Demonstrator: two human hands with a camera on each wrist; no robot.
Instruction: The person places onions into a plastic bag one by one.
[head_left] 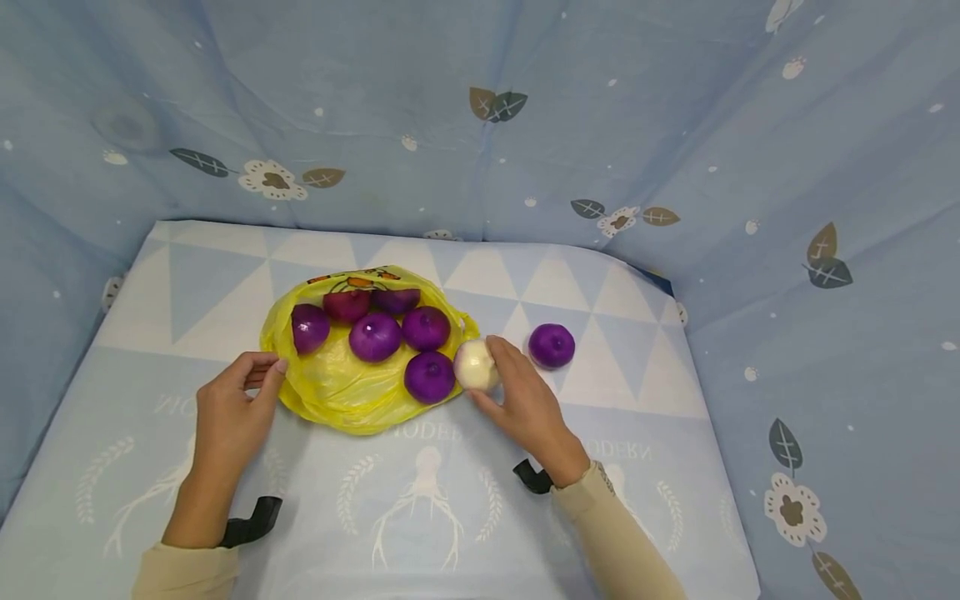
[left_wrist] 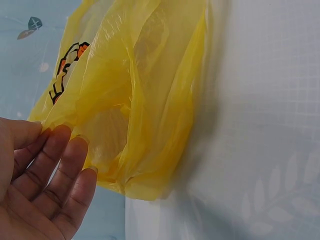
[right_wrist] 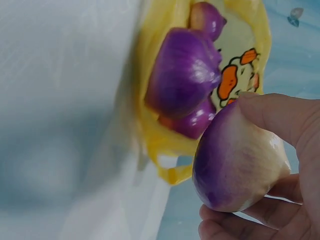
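A yellow plastic bag [head_left: 337,400] lies spread open on the table, with several purple onions [head_left: 375,337] inside it. At its left rim my left hand [head_left: 238,408] pinches the film between thumb and fingertips; the left wrist view shows this yellow film [left_wrist: 160,100] up close. My right hand [head_left: 521,404] grips an onion [head_left: 476,365] by the bag's right edge, pale side facing up. Seen from the right wrist, this held onion [right_wrist: 240,160] is half purple, half whitish, with the thumb above and fingers below. One more purple onion [head_left: 552,346] sits on the table, right of my right hand.
A patterned cloth [head_left: 300,517] covers the table. Blue printed curtain [head_left: 420,100] hangs behind and along both sides. Black curved pieces [head_left: 255,521] show beside both wrists. Cartoon print [right_wrist: 235,77] marks the bag's inner far side.
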